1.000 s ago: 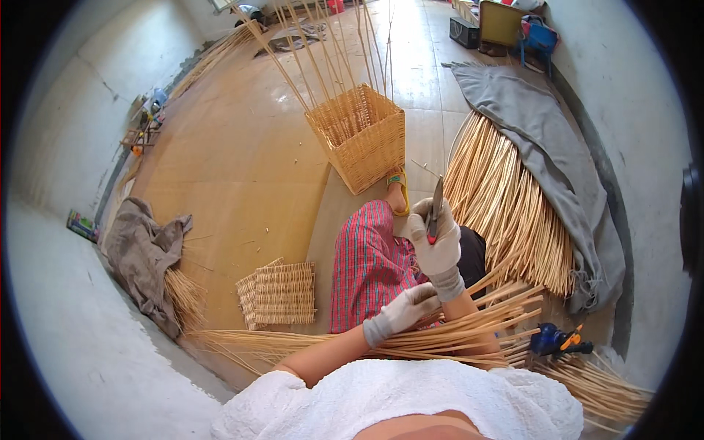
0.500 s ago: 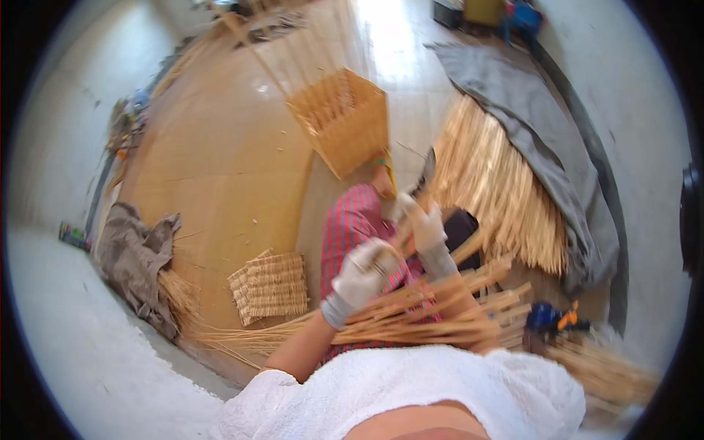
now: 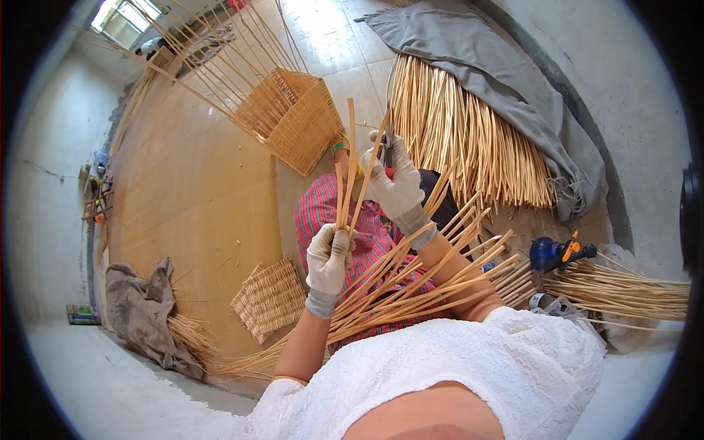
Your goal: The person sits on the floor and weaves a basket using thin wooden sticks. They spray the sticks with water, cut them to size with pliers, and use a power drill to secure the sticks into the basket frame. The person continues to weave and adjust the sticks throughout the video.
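My left hand (image 3: 328, 260), in a whitish glove, is closed around a few split wicker rods (image 3: 343, 209) that stand up from the fist. To its right and farther off, my gloved right hand (image 3: 396, 185) grips a dark-bladed hand cutter with a red handle (image 3: 389, 158). One rod's upper end lies close to the cutter. Whether it touches the blades I cannot make out. A loose bundle of wicker rods (image 3: 381, 304) lies across my lap, over red checked cloth (image 3: 315, 213) and under my forearms.
Ahead stands a half-woven basket (image 3: 301, 121) with long upright stakes. A large rod pile (image 3: 469, 136) lies at right, partly under a grey cloth (image 3: 469, 37). A woven piece (image 3: 271, 297) and a brown cloth (image 3: 139, 308) lie at left. A blue bottle (image 3: 544, 254) sits at right.
My hands have moved apart and stand upright, the left lower and leftward, the right farther up. The rods now rise clearly from my left hand. The whole view has shifted and is sharper.
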Tool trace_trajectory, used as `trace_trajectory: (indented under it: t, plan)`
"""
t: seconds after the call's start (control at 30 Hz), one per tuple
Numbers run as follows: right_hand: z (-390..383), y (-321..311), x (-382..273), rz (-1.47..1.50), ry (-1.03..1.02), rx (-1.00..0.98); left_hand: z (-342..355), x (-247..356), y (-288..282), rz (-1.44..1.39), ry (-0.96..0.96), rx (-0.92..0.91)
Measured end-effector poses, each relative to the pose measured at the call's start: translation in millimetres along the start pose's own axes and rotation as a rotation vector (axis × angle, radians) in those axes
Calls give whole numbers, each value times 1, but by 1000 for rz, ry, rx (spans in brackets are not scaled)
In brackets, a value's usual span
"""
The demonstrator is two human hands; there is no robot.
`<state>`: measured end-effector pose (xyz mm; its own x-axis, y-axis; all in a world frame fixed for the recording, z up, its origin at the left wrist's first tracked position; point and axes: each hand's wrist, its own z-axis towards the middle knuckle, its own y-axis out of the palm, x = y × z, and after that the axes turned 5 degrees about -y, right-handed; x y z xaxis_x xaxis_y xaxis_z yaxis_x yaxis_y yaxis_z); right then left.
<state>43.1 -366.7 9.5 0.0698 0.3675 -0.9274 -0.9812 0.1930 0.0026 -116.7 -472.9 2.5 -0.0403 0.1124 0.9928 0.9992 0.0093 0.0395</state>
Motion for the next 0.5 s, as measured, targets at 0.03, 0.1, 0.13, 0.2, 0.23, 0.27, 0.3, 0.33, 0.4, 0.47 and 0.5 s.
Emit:
trace_trajectory:
  t: [0.03, 0.1, 0.13, 0.2, 0.23, 0.27, 0.3, 0.33, 0.4, 0.47, 0.5]
  plan:
    - [0, -1, 0, -42, -35, -3, 0, -1, 0, -5, 3, 0]
    - [-1, -1, 3, -94, -81, -24, -1, -2, -1, -3, 0, -11]
    - [-1, 0, 6, -84, -75, -13, -1, -2, -1, 2, -6, -20]
    - [-4, 1, 12, -21, -141, -4, -1, 0, -1, 0, -16, -31]
    - [-5, 2, 14, -27, -72, -3, -1, 0, -1, -7, -19, -32]
    - [-6, 2, 16, -27, -53, 3, -2, 1, 0, -13, -21, -35]
    - [-6, 3, 18, -28, -36, 9, -2, 2, 0, -11, -34, -46]
    - [-6, 3, 19, 100, 27, -8, -3, 3, 0, -10, -45, -59]
    - [-3, 3, 18, 322, 220, -70, -4, 3, 0, -6, -45, -81]
    - [4, 0, 17, 269, 107, -143, -7, 4, -1, 1, -38, -93]
    - [8, -3, 16, 234, 87, -155, -7, 4, -1, -15, -41, -101]
